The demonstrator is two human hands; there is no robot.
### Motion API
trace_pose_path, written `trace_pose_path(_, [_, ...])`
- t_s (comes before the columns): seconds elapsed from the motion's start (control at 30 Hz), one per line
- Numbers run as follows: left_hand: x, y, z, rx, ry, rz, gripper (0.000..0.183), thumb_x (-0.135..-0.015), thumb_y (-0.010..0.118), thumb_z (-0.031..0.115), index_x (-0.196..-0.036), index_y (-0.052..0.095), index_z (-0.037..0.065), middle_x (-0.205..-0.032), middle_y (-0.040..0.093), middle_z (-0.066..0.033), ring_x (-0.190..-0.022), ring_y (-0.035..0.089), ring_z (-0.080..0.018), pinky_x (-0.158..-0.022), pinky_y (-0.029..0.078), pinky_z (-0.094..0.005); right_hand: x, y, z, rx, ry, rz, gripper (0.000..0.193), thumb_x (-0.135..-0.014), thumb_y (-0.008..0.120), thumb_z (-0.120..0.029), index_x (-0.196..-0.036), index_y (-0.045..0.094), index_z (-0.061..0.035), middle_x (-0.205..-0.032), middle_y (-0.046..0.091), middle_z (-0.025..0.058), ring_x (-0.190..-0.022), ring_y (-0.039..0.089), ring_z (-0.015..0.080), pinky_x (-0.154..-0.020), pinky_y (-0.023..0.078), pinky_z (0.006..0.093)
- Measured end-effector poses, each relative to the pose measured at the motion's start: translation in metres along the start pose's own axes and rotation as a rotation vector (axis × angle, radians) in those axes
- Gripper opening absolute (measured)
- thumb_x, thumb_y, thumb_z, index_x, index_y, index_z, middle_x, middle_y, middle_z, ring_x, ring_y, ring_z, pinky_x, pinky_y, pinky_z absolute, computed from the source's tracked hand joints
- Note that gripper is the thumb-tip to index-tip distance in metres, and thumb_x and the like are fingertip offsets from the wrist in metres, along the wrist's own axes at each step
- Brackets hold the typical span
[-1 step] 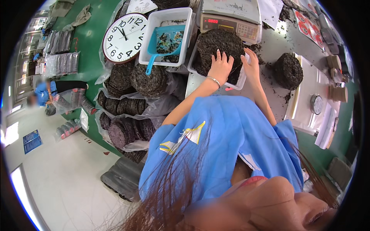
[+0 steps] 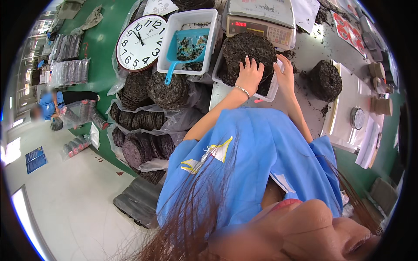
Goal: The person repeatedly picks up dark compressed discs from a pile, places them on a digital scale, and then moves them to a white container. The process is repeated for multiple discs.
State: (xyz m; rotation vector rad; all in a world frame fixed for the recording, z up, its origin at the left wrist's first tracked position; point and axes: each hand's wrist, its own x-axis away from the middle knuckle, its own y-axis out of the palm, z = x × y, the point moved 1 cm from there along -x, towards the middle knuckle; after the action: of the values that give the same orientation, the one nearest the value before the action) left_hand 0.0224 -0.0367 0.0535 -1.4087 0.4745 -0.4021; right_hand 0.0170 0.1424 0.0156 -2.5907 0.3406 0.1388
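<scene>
While the left hand [image 2: 249, 77] lies flat with spread fingers on the dark round pressed cake [image 2: 249, 54], its grip released, the right hand [image 2: 285, 75] touches the cake's right edge, also not clenched. This cake sits in a white plastic tray [image 2: 271, 92] in the upper middle of the frame, below the grey weighing scale [image 2: 261, 19]. Another dark cake [image 2: 325, 80] waits on the counter [image 2: 307, 52] to the right, so the work seems only partly done.
</scene>
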Motion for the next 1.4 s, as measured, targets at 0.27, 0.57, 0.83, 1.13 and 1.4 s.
trace_pose_path(0.27, [-0.009, -0.005, -0.028, 0.476, -0.12, 0.147, 0.029, -0.085, 0.06, -0.001, -0.114, 0.062, 0.001, -0.111, 0.071, -0.0186, -0.109, 0.067, -0.0373, -0.092, 0.055, -0.0453, 0.008, -0.023, -0.051, 0.027, -0.204, 0.2, 0.041, -0.091, 0.063, -0.006, -0.131, 0.058, -0.0051, -0.136, 0.054, 0.0133, -0.128, 0.05, 0.033, -0.109, 0.039, 0.0416])
trace_pose_path(0.57, [0.024, -0.056, -0.12, 1.5, -0.557, 0.912, 0.029, -0.092, 0.056, -0.007, -0.121, 0.06, -0.003, -0.108, 0.068, -0.0059, -0.092, 0.061, -0.0108, -0.084, 0.05, -0.0253, 0.019, 0.016, -0.075, 0.389, -0.607, -0.281, 0.054, -0.08, 0.08, -0.026, -0.125, 0.059, -0.0052, -0.129, 0.056, 0.0105, -0.134, 0.045, 0.0339, -0.11, 0.035, 0.0481])
trace_pose_path(0.83, [0.083, -0.074, -0.136, 1.591, -0.76, 1.102, 0.029, -0.098, 0.054, -0.003, -0.127, 0.054, 0.0, -0.114, 0.065, -0.0047, -0.095, 0.06, -0.0104, -0.081, 0.05, -0.0255, -0.006, 0.022, -0.055, 0.383, -0.759, -0.409, 0.022, -0.089, 0.069, -0.015, -0.104, 0.06, -0.002, -0.103, 0.06, 0.0112, -0.095, 0.063, 0.0314, -0.084, 0.052, 0.0396])
trace_pose_path(1.13, [0.062, -0.066, -0.113, 2.015, -0.686, 1.034, 0.026, -0.099, 0.057, 0.0, -0.123, 0.055, 0.008, -0.106, 0.064, 0.0003, -0.093, 0.063, -0.01, -0.075, 0.052, -0.025, -0.078, -0.037, -0.103, -0.236, -0.127, 0.316, 0.025, -0.105, 0.054, -0.02, -0.112, 0.06, 0.0032, -0.098, 0.063, 0.0073, -0.085, 0.057, 0.0163, -0.079, 0.047, 0.0302])
trace_pose_path(1.4, [0.02, -0.036, -0.099, 2.557, -0.326, 0.581, 0.034, -0.102, 0.051, 0.007, -0.135, 0.048, 0.006, -0.135, 0.057, -0.013, -0.122, 0.06, -0.0275, -0.099, 0.053, -0.0442, -0.106, 0.037, -0.078, -0.509, 0.055, 0.141, 0.033, -0.105, 0.056, -0.025, -0.119, 0.061, 0.0039, -0.1, 0.066, 0.0071, -0.09, 0.056, 0.0153, -0.081, 0.045, 0.0294])
